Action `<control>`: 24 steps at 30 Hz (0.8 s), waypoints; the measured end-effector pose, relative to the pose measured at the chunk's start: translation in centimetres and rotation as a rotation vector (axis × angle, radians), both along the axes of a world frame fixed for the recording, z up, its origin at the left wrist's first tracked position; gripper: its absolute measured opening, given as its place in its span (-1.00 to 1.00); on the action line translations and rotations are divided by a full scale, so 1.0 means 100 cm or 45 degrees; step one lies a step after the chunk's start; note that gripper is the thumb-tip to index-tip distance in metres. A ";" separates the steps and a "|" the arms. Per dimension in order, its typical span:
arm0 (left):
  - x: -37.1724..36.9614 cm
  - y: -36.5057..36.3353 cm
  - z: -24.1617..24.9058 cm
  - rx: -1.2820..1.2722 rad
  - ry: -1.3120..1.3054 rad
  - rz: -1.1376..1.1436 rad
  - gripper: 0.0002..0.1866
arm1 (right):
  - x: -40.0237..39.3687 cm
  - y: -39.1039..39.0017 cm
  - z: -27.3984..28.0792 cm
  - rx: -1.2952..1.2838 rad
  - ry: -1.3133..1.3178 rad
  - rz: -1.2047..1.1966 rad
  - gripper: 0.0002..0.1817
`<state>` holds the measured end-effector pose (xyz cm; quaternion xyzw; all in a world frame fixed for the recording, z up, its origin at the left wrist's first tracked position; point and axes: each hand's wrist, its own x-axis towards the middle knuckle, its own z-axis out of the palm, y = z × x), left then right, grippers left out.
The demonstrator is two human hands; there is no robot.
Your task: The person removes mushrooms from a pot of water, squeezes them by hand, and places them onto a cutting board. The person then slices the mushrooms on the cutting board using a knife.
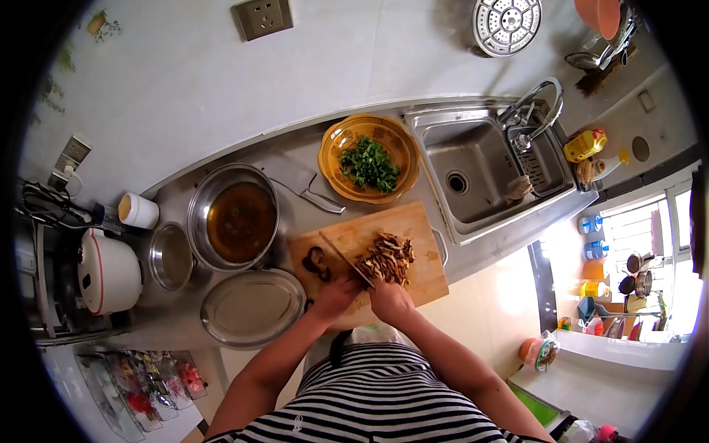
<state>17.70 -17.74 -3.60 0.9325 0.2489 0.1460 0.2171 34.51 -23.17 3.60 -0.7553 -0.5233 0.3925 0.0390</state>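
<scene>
A wooden cutting board [432, 269] lies in front of me. My right hand [391, 301] is closed around the handle end of a kitchen knife [341, 253], its blade slanting up and left across the board. Close beside the blade is my left hand [341, 294], fingers bent and pressed together; what they hold is hidden. Right of the knife sits a heap of chopped brown pieces [388, 258], which look like mushroom. A few dark, curled whole pieces [316, 263] rest on the board's left side.
Behind the board stands a yellow bowl [331, 151] of chopped greens [369, 164]. Scissors [323, 201], a steel basin [198, 214] of brown liquid, a small steel bowl [156, 258] and an oval metal tray [251, 306] are leftward. A sink [473, 140] lies right, a rice cooker [114, 273] far left.
</scene>
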 end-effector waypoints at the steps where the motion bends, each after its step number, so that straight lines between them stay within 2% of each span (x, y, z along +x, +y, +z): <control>1: 0.000 0.001 -0.003 -0.039 0.045 -0.019 -0.65 | 0.003 0.000 0.004 0.007 -0.004 -0.002 -0.72; 5: -0.003 -0.002 -0.016 0.075 -0.061 -0.012 -0.64 | 0.010 -0.020 0.013 -0.009 -0.007 0.006 -0.73; 7: -0.001 -0.005 -0.017 -0.095 -0.132 0.064 -0.66 | 0.008 -0.022 0.011 -0.038 -0.024 0.068 -0.73; 11: -0.003 0.001 -0.003 -0.056 -0.100 0.067 -0.71 | -0.005 -0.004 -0.001 0.002 0.009 -0.026 -0.72; 14: -0.004 0.005 -0.002 -0.075 0.032 -0.008 -0.74 | 0.002 -0.004 0.010 0.052 0.025 -0.061 -0.71; 16: -0.005 0.003 -0.010 0.165 -0.169 -0.010 -0.68 | 0.007 -0.012 0.018 0.017 -0.001 -0.053 -0.71; 18: -0.004 0.001 -0.014 0.151 -0.189 0.004 -0.68 | 0.011 -0.021 0.021 -0.092 -0.019 0.077 -0.71; 21: -0.003 0.002 -0.012 0.139 -0.219 0.009 -0.68 | 0.003 -0.016 0.003 -0.104 -0.020 0.088 -0.71; 24: -0.005 0.004 -0.013 0.090 -0.220 -0.012 -0.68 | -0.005 -0.004 -0.004 0.012 0.017 0.028 -0.70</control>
